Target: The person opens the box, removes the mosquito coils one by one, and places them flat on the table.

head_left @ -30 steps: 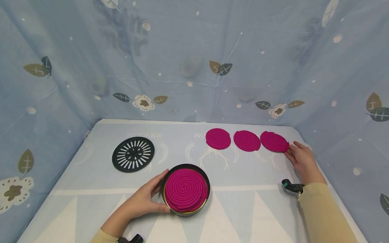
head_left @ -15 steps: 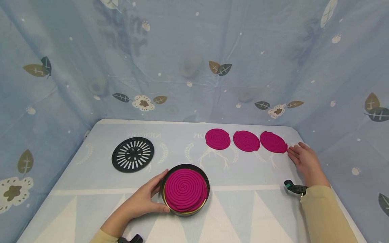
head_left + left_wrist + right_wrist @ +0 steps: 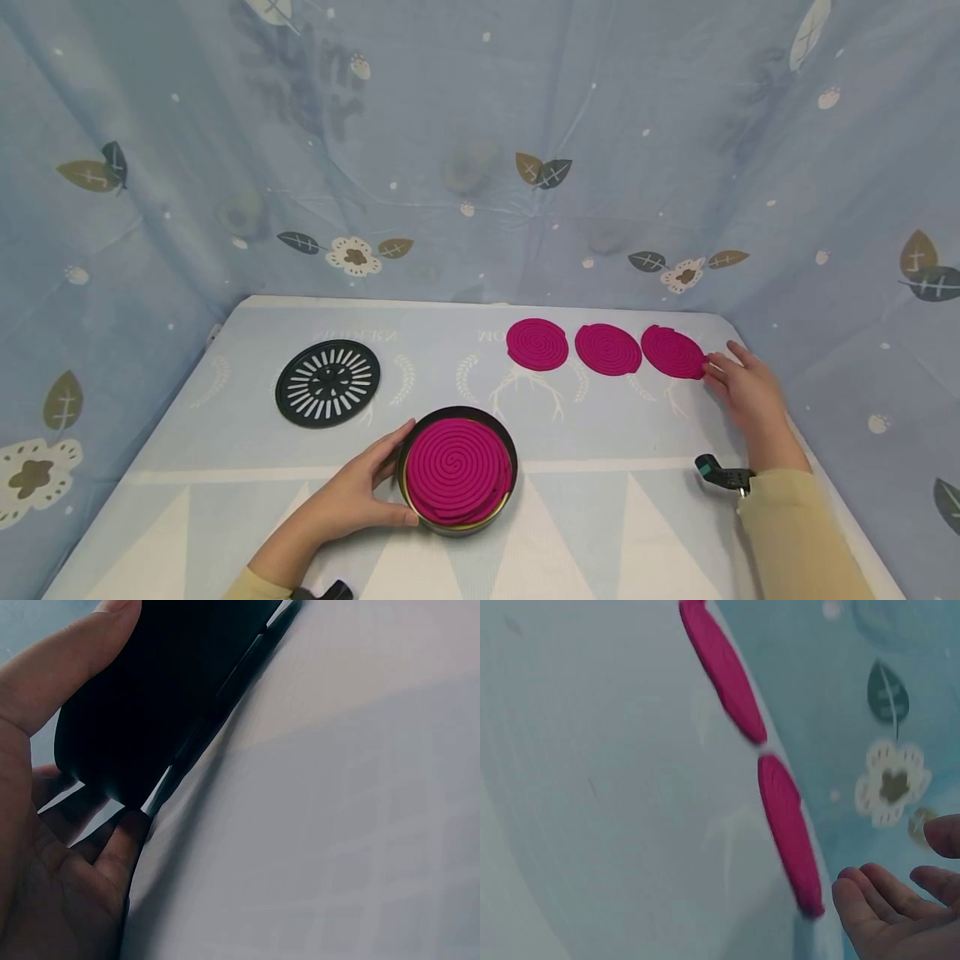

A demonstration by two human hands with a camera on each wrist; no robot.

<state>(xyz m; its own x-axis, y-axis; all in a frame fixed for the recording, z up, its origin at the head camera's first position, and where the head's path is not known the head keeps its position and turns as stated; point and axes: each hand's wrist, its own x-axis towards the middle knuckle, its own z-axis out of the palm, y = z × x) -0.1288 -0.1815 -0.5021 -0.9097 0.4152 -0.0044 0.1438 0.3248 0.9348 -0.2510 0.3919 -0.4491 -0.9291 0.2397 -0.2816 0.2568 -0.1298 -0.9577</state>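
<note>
My left hand point(image 3: 356, 493) grips the side of a round dark tin point(image 3: 512, 446), thumb at the front and fingers behind. Magenta spiral mosquito coils point(image 3: 454, 467) lie stacked inside it. In the left wrist view the dark wall of the tin point(image 3: 165, 682) sits between thumb and fingers. At the back right, three more coils lie flat in a row: a left one point(image 3: 537, 344), a middle one point(image 3: 608, 349) and a right one point(image 3: 672, 352). My right hand point(image 3: 750, 396) is at the right coil's outer edge. The right wrist view shows its thumb apart from the fingers point(image 3: 889, 896), near that coil point(image 3: 789, 832).
A black slotted round lid point(image 3: 328, 383) lies flat at the back left of the table point(image 3: 600, 442). Blue patterned cloth point(image 3: 465, 150) hangs behind the table and on both sides, close beyond the row of coils.
My right hand drew slightly off the right coil's edge, then came back to it. That coil has shifted and turned a little. The left hand and tin stay put.
</note>
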